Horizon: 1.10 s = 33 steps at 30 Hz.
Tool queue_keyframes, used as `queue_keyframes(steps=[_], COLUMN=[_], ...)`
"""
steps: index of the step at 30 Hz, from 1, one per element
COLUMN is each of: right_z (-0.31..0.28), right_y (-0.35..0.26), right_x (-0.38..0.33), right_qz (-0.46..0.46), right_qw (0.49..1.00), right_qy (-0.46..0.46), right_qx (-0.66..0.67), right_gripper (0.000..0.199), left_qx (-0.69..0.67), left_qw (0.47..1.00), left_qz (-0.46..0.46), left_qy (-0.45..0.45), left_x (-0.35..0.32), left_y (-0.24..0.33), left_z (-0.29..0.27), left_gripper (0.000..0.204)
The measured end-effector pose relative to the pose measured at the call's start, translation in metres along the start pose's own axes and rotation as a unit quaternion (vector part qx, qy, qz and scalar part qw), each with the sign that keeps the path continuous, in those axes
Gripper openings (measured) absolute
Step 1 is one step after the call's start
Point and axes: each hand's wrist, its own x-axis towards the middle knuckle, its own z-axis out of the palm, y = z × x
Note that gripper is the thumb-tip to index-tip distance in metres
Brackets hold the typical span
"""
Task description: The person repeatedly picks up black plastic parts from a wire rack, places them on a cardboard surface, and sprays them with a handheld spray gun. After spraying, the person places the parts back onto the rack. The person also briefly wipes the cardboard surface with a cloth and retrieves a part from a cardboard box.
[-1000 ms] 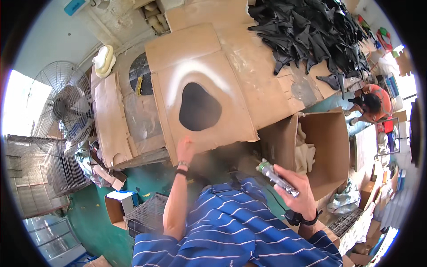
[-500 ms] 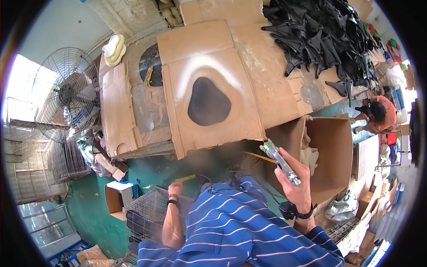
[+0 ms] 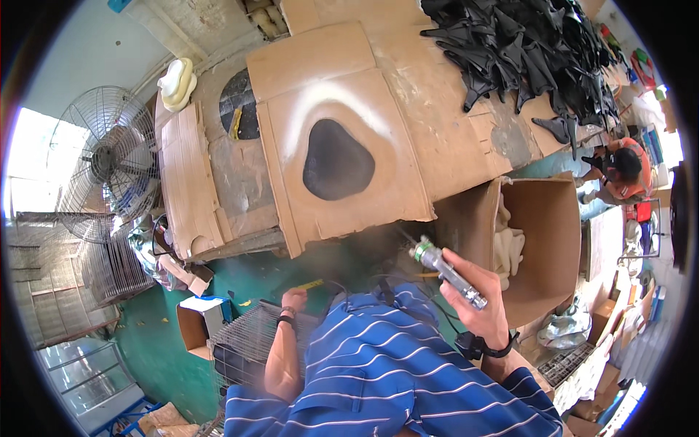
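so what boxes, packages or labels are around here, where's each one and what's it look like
Large open cardboard box: right of the right hand, plain brown, pale cloth-like pieces inside.
Small open box: on the green floor left of the left hand, brown with a white and blue flap.
Flattened cardboard sheet: on the table ahead, tan, with a dark sprayed patch ringed in white.
No screens or signs can be made out.

Matt cardboard sheet; spray gun metal (shiny).

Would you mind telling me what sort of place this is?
Probably a small spray-finishing workshop: a cardboard-covered bench stained with overspray, a heap of black cut pieces, and a spray gun in the right hand.
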Motion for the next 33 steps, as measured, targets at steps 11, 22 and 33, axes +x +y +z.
queue_keyframes(steps=[11,22,33], right_z=[-0.012,-0.035,-0.061], right_y=[0.006,0.020,0.043], right_x=[-0.013,-0.034,-0.032], right_qz=[0.057,0.126,0.124], right_qw=[0.997,0.989,0.990], right_qy=[0.048,0.059,0.065], right_qx=[0.026,0.045,0.018], right_gripper=[0.052,0.049,0.050], left_qx=[0.029,0.045,0.245], left_qw=[0.988,0.921,0.872], left_qz=[0.153,0.331,0.252], left_qy=[-0.002,0.200,0.340], left_x=[-0.001,0.066,0.041], left_y=[0.079,0.251,0.346], left_z=[0.008,0.056,0.099], left_gripper=[0.031,0.019,0.022])
